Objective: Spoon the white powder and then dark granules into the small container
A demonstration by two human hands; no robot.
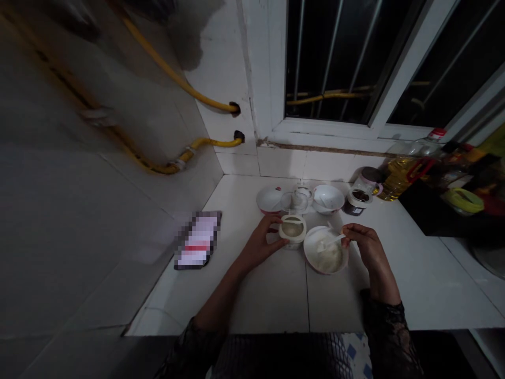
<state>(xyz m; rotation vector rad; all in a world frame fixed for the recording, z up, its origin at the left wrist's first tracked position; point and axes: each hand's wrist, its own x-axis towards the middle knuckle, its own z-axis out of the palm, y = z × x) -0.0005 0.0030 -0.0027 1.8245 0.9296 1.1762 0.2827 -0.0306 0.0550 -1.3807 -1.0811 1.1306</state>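
My left hand (263,243) grips a small squat jar (292,245) from its left side, thumb in front and fingers behind. The jar's top shows a pale rim around a greyish middle. Just to its right is a white bowl (311,253) holding a pale, flour-like substance (330,259). Between the fingertips of my right hand (366,243) is the handle of a white spoon (334,240). The spoon slants down to the left into the bowl, its tip over the pale contents.
Behind stand two white bowls (270,200) (329,199) and clear containers (295,202). A dark-filled jar (355,204), a pink-handled jug (366,181) and an oil bottle (398,171) are at back right, near a black box (424,210). A phone (199,239) lies left, by the wall.
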